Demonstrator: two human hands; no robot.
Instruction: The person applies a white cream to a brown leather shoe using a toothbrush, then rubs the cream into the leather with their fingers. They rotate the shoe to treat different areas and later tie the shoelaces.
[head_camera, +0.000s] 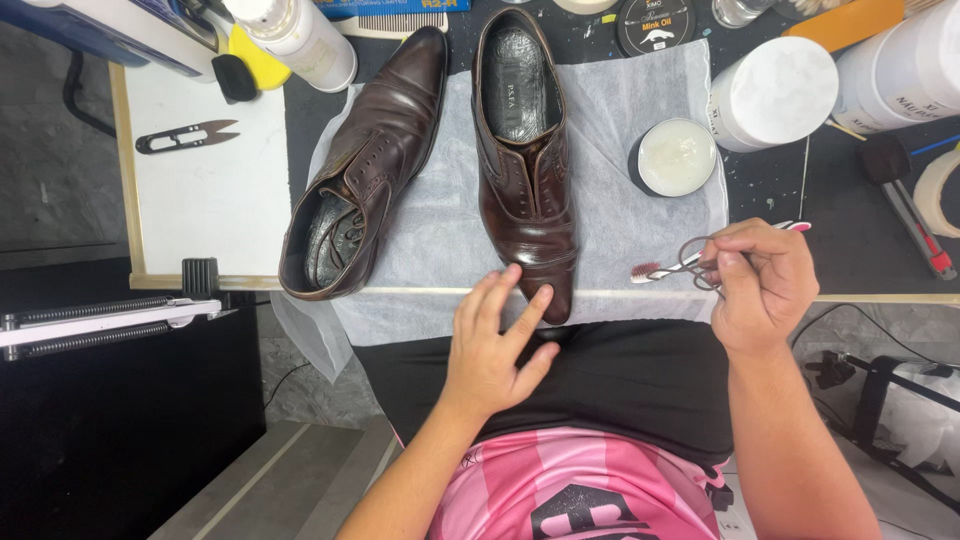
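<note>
Resting on a sheet of white cloth (620, 90), the dark brown shoe (525, 170) nearest us points its toe at six o'clock, and our left hand (495, 345) lies loosely spread against that toe cap, fingers touching the leather, gripping nothing. At three o'clock from the toe, well apart from it, our right hand (760, 280) pinches a small brush (655, 270) with reddish bristles, together with a loop of thin dark cord (692, 255); the bristles point at nine o'clock toward the shoe without reaching it. We judge the work partly done: this shoe shines on the vamp and toe and carries no lace, while the second brown shoe (365, 170), at nine o'clock from the first, looks duller and lies tilted. At one o'clock from the shoe an open tin of pale cream (677, 157) sits on the cloth edge, white tubs (775, 92) beyond it. Small black snips (187, 136) lie on a white board (210, 200) at ten o'clock.
</note>
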